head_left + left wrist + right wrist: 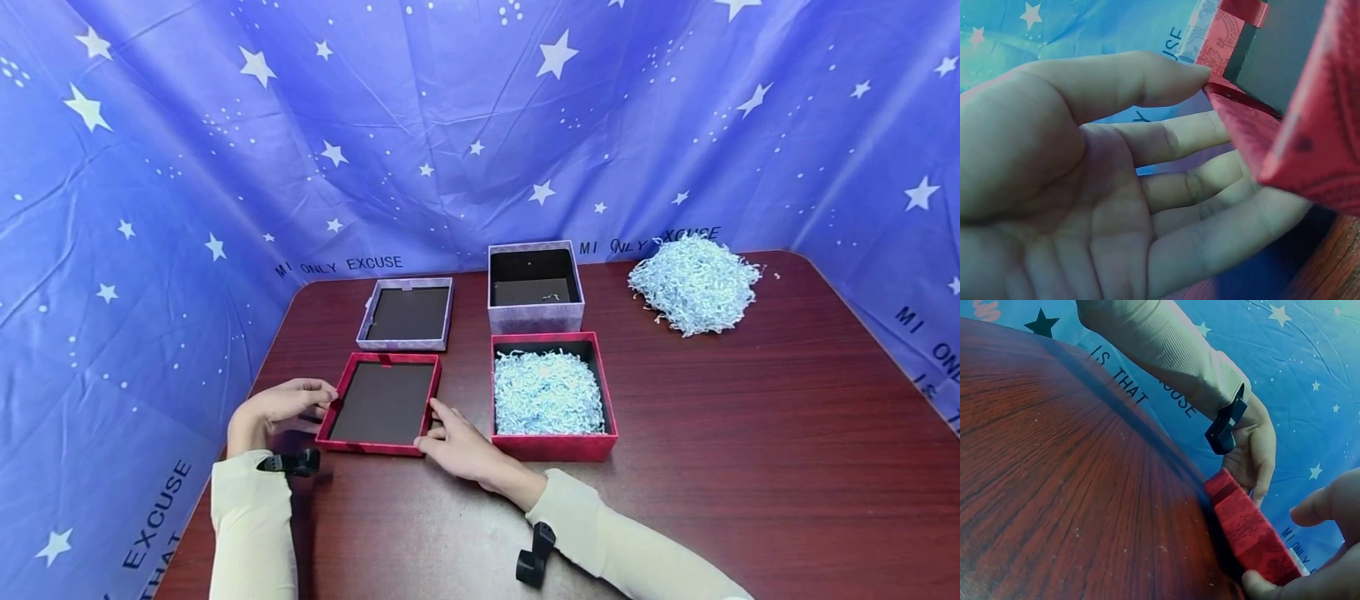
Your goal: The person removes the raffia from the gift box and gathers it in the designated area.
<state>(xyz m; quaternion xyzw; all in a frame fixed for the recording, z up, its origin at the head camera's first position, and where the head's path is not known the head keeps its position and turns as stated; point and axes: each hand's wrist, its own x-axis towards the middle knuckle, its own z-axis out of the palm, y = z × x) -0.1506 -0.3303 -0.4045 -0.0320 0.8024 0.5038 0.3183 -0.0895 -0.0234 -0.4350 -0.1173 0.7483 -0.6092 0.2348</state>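
Note:
A shallow red box lid [381, 404] with a dark inside, open side up, is between my two hands at the left front of the table. My left hand [281, 408] holds its left side; in the left wrist view the thumb [1179, 81] touches the rim and the longer fingers reach beneath. On the right side of the lid, my right hand [461, 446] grips near the front corner. A red box [555, 448] filled with pale blue shredded paper [547, 396] stands just right of that hand. The right wrist view shows the lid's red outer wall [1250, 531].
Behind the red lid lies a lavender lid [408, 343]. A deep lavender box [536, 319] with a few shreds inside stands behind the red box. Loose pale blue shredded paper [693, 283] is heaped at the back right. Starry blue cloth [420, 125] hangs around the table [720, 467].

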